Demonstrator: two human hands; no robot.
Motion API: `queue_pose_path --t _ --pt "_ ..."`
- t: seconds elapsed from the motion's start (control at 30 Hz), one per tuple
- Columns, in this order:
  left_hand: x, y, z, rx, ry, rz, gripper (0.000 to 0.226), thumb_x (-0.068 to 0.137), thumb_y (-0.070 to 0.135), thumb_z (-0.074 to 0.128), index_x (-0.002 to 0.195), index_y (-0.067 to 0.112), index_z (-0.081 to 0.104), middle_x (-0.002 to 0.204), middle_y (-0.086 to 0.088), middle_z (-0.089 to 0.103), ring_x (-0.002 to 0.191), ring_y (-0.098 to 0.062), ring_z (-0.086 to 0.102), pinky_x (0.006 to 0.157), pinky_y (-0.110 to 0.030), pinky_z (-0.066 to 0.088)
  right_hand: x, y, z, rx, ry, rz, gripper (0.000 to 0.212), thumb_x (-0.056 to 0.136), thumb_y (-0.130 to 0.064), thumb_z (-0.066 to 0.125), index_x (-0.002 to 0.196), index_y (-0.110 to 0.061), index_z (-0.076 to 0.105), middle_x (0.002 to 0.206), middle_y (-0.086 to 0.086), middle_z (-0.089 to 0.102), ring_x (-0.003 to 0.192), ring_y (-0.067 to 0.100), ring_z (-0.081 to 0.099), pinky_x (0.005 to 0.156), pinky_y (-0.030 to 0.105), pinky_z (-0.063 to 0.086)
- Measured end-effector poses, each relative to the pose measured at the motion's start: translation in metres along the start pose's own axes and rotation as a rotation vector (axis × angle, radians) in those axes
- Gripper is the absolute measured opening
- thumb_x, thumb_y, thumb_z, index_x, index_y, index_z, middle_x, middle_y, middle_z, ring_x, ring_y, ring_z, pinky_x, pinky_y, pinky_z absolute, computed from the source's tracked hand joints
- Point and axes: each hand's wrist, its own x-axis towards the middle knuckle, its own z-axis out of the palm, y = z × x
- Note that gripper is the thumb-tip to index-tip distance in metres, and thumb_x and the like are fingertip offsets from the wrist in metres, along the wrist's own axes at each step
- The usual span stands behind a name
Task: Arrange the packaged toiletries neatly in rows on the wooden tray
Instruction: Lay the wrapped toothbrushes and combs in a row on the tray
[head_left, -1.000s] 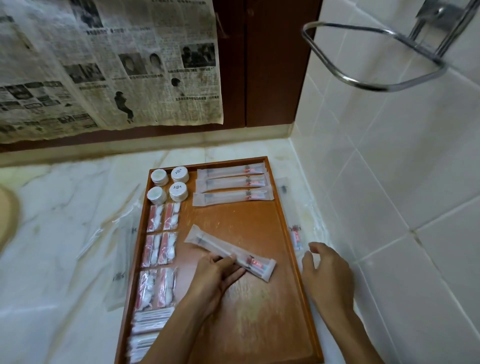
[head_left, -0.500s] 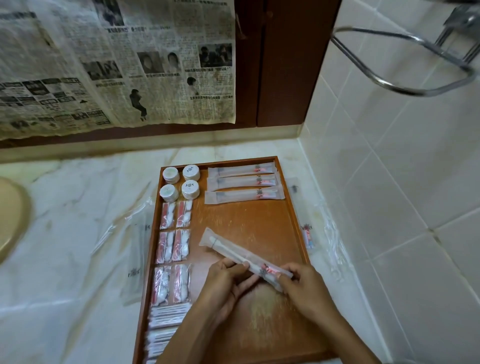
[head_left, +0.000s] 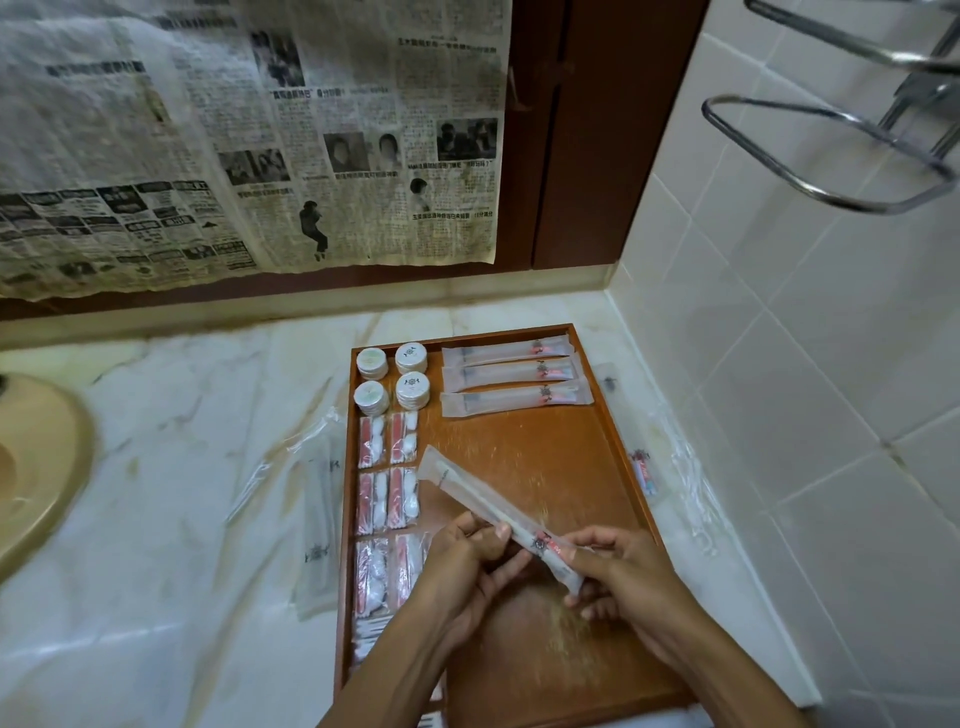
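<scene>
A wooden tray (head_left: 613, 441) lies on the marble counter. Both hands hold one long clear toothbrush packet (head_left: 467, 488) slanted over the tray's middle: my left hand (head_left: 467, 566) pinches it near its middle, my right hand (head_left: 618, 577) grips its near end. Three toothbrush packets (head_left: 514, 374) lie in a row at the tray's far right. Several white round jars (head_left: 395, 376) sit at the far left. Below them, small red-and-white packets (head_left: 387, 467) run in two columns down the left side, with white stick packets (head_left: 366, 636) nearest me.
Clear wrapped packets (head_left: 317, 519) lie on the counter left of the tray, and another small packet (head_left: 643, 470) lies in the gap between tray and tiled wall. A beige basin rim (head_left: 47, 467) is at the far left. A chrome rack (head_left: 831, 156) juts from the right wall.
My right hand came off the counter at the tray's right and took the packet's near end. Both hands have lifted that end off the tray. The camera has moved.
</scene>
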Motion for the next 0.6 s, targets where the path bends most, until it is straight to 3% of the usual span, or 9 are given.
queue_pose_path --t 0.13,0.23,0.3,0.43,0.6 --pt "-0.004 -0.003 0.002 0.082 -0.126 -0.051 0.015 0.089 -0.005 0.059 0.1 -0.003 0.069 0.101 -0.024 0.07 0.095 -0.032 0.069 0.074 -0.038 0.06 0.0 0.002 0.006 0.032 0.009 -0.029 0.009 0.09 -0.01 0.066 0.089 -0.008 0.075 0.074 0.019 0.072 0.056 0.024 0.066 0.046 0.027 0.052" --pt "-0.006 -0.006 -0.001 0.174 -0.187 -0.066 0.022 0.086 -0.003 0.062 0.108 -0.003 0.068 0.099 -0.023 0.069 0.089 -0.029 0.068 0.078 -0.036 0.059 0.0 0.005 0.01 0.06 -0.002 -0.003 0.01 0.091 -0.008 0.063 0.093 -0.001 0.07 0.073 0.019 0.071 0.053 0.021 0.063 0.044 0.026 0.05" --pt "-0.004 -0.005 -0.003 0.214 -0.208 -0.021 0.024 0.083 -0.003 0.064 0.106 -0.007 0.066 0.096 -0.026 0.067 0.087 -0.032 0.064 0.085 -0.043 0.055 -0.001 0.006 0.015 0.071 0.007 -0.005 0.013 0.091 -0.01 0.064 0.096 0.002 0.065 0.076 0.019 0.071 0.053 0.021 0.061 0.044 0.026 0.049" --pt "0.001 -0.008 -0.003 0.206 -0.131 0.083 0.018 0.078 0.002 0.069 0.094 -0.006 0.068 0.088 -0.03 0.065 0.084 -0.04 0.063 0.092 -0.06 0.048 -0.005 0.006 0.024 0.009 0.057 -0.079 0.021 0.091 -0.016 0.066 0.1 0.001 0.058 0.079 0.017 0.072 0.054 0.024 0.06 0.045 0.028 0.049" --pt "0.007 -0.012 0.001 0.237 -0.028 0.154 0.033 0.067 0.018 0.08 0.087 -0.006 0.069 0.08 -0.028 0.066 0.072 -0.034 0.064 0.082 -0.053 0.052 -0.004 0.004 0.029 0.046 0.077 -0.097 0.019 0.089 -0.019 0.068 0.098 -0.003 0.063 0.083 0.015 0.072 0.056 0.025 0.061 0.043 0.027 0.049"
